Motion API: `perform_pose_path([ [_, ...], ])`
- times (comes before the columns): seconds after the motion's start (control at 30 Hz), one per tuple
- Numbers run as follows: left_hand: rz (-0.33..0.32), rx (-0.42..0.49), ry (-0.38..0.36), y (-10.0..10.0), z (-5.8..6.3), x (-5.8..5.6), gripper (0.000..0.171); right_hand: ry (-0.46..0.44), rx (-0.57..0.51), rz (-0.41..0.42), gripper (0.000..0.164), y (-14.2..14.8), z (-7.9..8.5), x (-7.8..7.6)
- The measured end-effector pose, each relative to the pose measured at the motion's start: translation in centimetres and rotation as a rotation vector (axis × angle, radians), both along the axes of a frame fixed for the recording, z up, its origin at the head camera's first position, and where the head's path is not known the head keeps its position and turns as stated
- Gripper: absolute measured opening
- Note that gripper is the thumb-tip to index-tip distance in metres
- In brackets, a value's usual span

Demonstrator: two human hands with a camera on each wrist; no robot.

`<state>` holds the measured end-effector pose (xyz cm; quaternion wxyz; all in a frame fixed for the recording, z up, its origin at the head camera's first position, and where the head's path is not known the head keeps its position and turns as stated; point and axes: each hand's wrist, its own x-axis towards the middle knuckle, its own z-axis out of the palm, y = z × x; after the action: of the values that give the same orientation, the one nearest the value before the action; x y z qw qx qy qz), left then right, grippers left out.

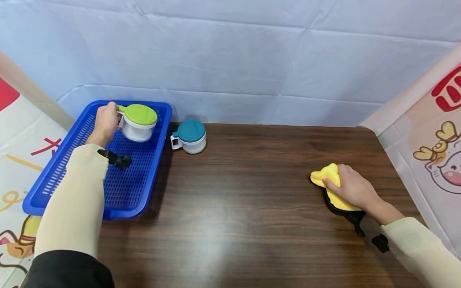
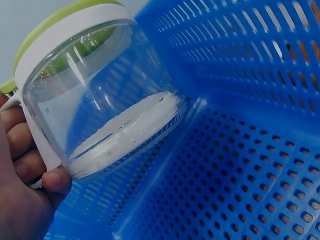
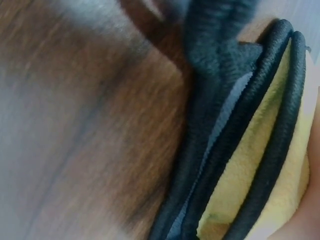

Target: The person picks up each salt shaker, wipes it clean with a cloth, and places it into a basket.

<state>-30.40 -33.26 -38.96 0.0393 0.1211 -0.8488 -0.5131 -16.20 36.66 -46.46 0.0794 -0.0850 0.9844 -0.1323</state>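
Observation:
My left hand [image 1: 104, 123] grips the handle of a seasoning jar [image 1: 138, 131] with a green lid [image 1: 141, 115]. In the left wrist view the jar [image 2: 100, 95] has clear walls, a white collar and some white contents at the bottom. It is at the far end of a blue plastic basket [image 1: 166, 120]; whether it touches the basket floor, I cannot tell. On the right side of the table, my right hand [image 1: 354, 189] holds a folded yellow cloth [image 1: 328, 174] with black edging. Only the cloth's edge [image 3: 270, 145] shows closely in the right wrist view.
A second jar [image 1: 193, 145] with a teal lid stands just right of the basket, its handle facing left. The brown wooden table [image 1: 245, 200] meets a pale cloth backdrop [image 1: 230, 60] behind. Printed sheets [image 1: 425, 160] flank both sides.

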Motion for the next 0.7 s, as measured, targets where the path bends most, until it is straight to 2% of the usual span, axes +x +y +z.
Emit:
perform_pose_path([
  [0.13, -0.01, -0.063, -0.052, 0.0, -0.4, 0.2, 0.055, 0.002, -0.002, -0.001, 0.054, -0.1, 0.0, 0.1],
  [0.4, 0.001, -0.114, -0.024, -0.5, -1.7, 0.2, 0.054, 0.01, -0.005, -0.005, 0.053, -0.3, 0.3, 0.3],
  [0.7, -0.024, -0.1, -0.067, -0.1, -2.9, 0.2, 0.062, 0.0, 0.003, -0.011, 0.053, -0.3, 0.3, 0.3],
])
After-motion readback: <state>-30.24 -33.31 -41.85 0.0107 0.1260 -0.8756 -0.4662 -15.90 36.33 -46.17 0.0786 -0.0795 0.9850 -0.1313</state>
